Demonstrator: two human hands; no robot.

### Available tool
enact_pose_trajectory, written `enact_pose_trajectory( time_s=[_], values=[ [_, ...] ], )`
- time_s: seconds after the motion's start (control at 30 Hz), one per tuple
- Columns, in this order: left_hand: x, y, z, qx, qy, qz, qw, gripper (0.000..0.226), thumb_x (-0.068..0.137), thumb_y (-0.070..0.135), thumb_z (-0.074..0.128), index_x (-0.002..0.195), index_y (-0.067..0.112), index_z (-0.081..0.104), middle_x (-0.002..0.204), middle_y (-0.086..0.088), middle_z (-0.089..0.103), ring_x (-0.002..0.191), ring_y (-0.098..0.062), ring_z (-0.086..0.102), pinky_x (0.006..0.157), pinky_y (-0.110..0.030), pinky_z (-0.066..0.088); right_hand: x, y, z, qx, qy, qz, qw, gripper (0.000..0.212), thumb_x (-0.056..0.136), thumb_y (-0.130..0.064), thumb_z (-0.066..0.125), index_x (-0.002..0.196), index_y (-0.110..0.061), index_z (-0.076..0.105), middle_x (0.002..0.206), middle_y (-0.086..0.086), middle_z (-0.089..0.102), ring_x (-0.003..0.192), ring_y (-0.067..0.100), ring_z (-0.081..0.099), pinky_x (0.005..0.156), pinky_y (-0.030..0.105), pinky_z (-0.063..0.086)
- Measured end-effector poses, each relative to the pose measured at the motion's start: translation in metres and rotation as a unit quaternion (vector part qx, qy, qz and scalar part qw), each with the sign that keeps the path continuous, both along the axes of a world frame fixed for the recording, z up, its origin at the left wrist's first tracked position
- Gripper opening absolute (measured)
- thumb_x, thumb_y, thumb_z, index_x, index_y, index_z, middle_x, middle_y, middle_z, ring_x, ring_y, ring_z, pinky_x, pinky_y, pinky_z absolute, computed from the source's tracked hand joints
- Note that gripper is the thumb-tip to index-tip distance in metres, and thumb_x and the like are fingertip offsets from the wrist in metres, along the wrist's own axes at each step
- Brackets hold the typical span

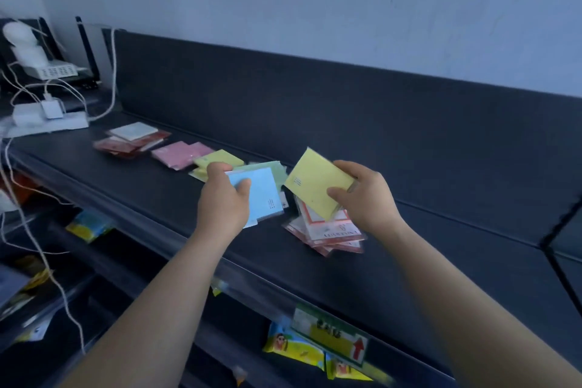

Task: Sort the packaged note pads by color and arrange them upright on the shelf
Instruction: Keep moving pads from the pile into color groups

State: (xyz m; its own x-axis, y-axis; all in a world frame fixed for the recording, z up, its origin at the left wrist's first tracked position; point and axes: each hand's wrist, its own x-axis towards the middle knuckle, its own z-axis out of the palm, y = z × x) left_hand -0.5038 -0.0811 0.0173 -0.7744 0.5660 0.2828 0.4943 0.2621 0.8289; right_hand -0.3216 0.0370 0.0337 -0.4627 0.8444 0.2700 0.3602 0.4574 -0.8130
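Observation:
My left hand (225, 198) grips a blue packaged note pad (263, 195) just above the dark shelf (157, 195). My right hand (362, 195) pinches a yellow note pad (315, 183) tilted in the air. Under it lies a loose heap of red-and-white packaged pads (330, 233). A green pad (274, 168) lies flat behind the blue one. Further left lie yellow pads (217, 157), pink pads (179, 153) and a red pile with a white pad on top (132, 138), all flat.
A white power strip with chargers and cables (47, 118) sits at the shelf's left end, with a router behind it. The shelf's dark back panel (315, 110) rises behind the pads. Yellow snack packets (293, 346) and a price label (330, 334) hang below the front edge.

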Motion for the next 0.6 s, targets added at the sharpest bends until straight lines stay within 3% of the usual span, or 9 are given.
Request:
enact_pose_trajectory(
  time_s=[0.13,0.27,0.4,0.6],
  values=[
    [-0.063,0.002,0.01,-0.003,0.001,-0.008,1.0,0.031,0.096,0.023,0.055,0.117,0.003,0.045,0.108,-0.012,0.057,0.09,-0.027,0.055,0.062,-0.033,0.042,-0.057,-0.002,0.01,-0.004,0.021,-0.012,1.0,0.043,0.086,-0.008,0.065,0.126,-0.022,0.059,0.099,-0.013,0.062,0.078,0.007,0.061,0.065,0.022,0.052],
    [-0.119,0.007,0.022,-0.003,0.016,-0.035,0.999,0.025,0.097,0.023,0.052,0.112,0.003,0.047,0.102,-0.006,0.055,0.087,-0.021,0.051,0.056,-0.029,0.036,-0.104,-0.003,0.013,-0.006,0.039,-0.039,0.998,0.043,0.085,-0.007,0.065,0.124,-0.023,0.06,0.092,-0.014,0.063,0.071,0.009,0.061,0.059,0.019,0.05],
    [-0.161,0.014,0.026,-0.02,0.021,-0.061,0.998,0.022,0.1,0.019,0.044,0.115,0.002,0.044,0.099,-0.006,0.051,0.081,-0.018,0.048,0.048,-0.021,0.03,-0.134,-0.003,0.005,-0.027,0.065,-0.087,0.994,0.044,0.084,-0.008,0.067,0.125,-0.023,0.06,0.094,-0.012,0.066,0.079,0.012,0.066,0.069,0.024,0.055],
    [-0.201,0.021,0.02,-0.051,0.021,-0.073,0.996,0.029,0.102,0.018,0.038,0.127,0.004,0.041,0.104,-0.006,0.048,0.086,-0.022,0.047,0.05,-0.026,0.031,-0.173,-0.005,0.005,-0.041,0.04,-0.11,0.992,0.038,0.086,-0.013,0.067,0.122,-0.021,0.06,0.084,-0.01,0.066,0.063,0.011,0.065,0.056,0.019,0.047]
  ],
)
